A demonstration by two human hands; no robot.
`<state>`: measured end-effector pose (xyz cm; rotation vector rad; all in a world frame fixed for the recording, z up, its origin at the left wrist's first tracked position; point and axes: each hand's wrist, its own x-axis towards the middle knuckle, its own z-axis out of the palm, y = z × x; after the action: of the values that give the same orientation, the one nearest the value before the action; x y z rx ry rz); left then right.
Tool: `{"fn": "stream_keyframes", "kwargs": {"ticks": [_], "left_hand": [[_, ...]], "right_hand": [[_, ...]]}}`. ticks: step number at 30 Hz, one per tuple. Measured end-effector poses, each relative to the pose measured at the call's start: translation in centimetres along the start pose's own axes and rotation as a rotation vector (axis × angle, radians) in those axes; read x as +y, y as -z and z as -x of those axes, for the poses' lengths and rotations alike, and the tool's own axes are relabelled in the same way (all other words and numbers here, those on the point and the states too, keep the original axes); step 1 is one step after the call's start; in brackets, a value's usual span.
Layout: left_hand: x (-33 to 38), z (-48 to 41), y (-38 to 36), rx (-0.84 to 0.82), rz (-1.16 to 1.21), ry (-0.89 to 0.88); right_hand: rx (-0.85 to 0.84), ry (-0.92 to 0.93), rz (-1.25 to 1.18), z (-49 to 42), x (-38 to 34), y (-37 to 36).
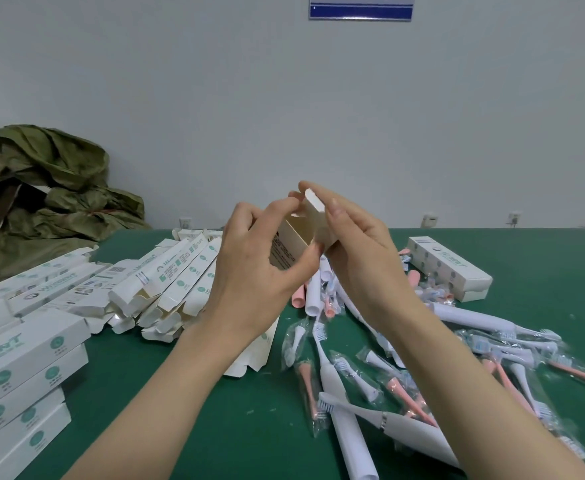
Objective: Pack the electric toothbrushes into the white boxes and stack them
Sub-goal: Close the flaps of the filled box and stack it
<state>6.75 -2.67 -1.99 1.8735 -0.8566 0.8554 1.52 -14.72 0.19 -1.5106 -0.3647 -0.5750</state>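
Two hands are pinching a long white cardboard box (pixel 292 237) held up between them: the left hand (pixel 259 258) is gripping its body, the right hand (pixel 353 244) is bending the end flap (pixel 313 202); creasing it squarely should ease tucking.

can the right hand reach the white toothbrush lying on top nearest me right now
Not yet, probably: the right hand holds the white box with the left hand. The white toothbrush lies uncovered below it, so nothing else blocks the way.
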Motion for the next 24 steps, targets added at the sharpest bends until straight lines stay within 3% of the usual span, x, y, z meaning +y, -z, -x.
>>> {"fn": "stream_keyframes", "kwargs": {"ticks": [4,9,12,24], "left_hand": [[-0.1,0.0,-0.4,0.0,0.024,0.073],[-0.7,0.3,-1.3,-0.11,0.006,0.123],[-1.2,0.4,-1.8,-0.078,-0.005,0.184],[-0.9,0.4,-1.7,0.015,0.029,0.114]], "right_hand": [[-0.089,-0.019,0.054,0.1,0.4,-0.1],[0.084,0.012,0.337,0.3,1.4,-0.7],[0.128,-0.002,0.381,0.2,1.6,-0.6],[0.204,0.053,0.439,0.3,2.5,-1.1]]}}
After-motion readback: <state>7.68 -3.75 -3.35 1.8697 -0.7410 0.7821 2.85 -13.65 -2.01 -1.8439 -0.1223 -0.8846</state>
